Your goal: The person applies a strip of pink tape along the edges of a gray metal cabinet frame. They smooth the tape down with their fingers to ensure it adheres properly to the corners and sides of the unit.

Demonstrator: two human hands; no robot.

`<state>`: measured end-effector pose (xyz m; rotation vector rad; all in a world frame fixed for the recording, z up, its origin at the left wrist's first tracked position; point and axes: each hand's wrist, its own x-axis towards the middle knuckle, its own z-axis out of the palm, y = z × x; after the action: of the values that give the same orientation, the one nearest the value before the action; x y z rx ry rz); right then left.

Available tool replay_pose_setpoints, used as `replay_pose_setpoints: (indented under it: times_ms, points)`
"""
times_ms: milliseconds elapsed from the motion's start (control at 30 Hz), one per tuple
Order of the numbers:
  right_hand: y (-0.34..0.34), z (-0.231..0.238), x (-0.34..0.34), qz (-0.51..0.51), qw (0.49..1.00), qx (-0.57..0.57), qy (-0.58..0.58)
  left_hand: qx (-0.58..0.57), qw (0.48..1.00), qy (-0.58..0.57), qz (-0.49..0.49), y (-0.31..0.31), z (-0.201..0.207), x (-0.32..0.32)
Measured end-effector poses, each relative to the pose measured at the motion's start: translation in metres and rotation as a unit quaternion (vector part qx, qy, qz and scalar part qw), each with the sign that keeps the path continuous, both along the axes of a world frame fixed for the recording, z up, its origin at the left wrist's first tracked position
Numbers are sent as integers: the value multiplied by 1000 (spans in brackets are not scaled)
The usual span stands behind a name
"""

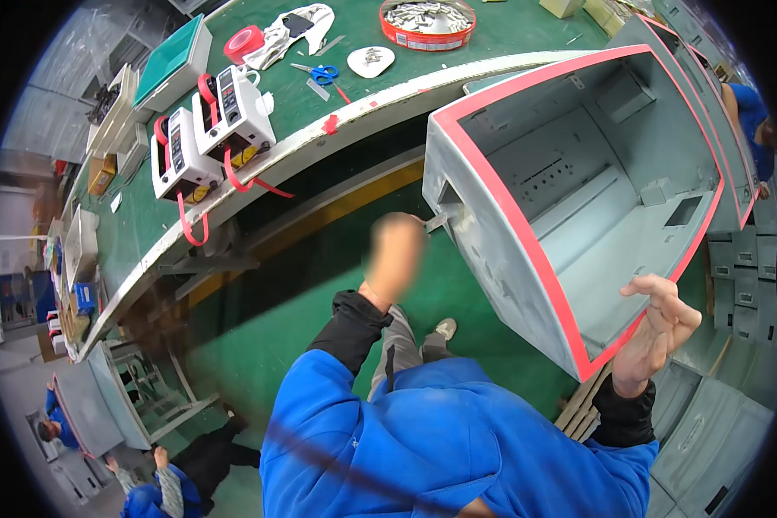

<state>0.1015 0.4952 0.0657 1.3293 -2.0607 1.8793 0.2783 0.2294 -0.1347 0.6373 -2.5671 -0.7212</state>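
A large open grey metal box (540, 285) stands tilted on the right, its front rim (527, 211) covered with red tape. My right hand (656, 332) grips the near right of that rim, its fingers curled over the inner edge. To the left of the box, my left hand (395, 255) is closed and smeared. A small flat grey blade-like piece (438, 222) sticks out from it toward a rectangular cutout (447, 197) in the box's side wall. Most of that piece is hidden.
On the green workbench (302, 121) are two white tape dispensers (233, 108) with red strips, blue scissors (324, 74), a red tub of small metal parts (427, 24) and a teal tray (168, 65). More grey boxes (716, 432) stand right. Other people (160, 488) work lower left and right.
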Motion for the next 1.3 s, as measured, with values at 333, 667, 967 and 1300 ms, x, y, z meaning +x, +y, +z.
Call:
replay_pose_setpoints:
  times_ms: [333, 667, 967, 1300]
  points:
    - [0, -2, -3, -10, 1000, 1, 10, -12, 997, -79, 0, -7, 10, -24]
    - [1, -6, -5, -7, 1000, -10, 11, -20, 995, -101, -13, -10, 8, -24]
    - [1, -6, -5, -3, 1000, -15, 13, 10, 996, -90, -6, -13, 10, -26]
    - [0, -6, -3, -2, 1000, -21, 6, 13, 997, -76, -11, -16, 9, -27]
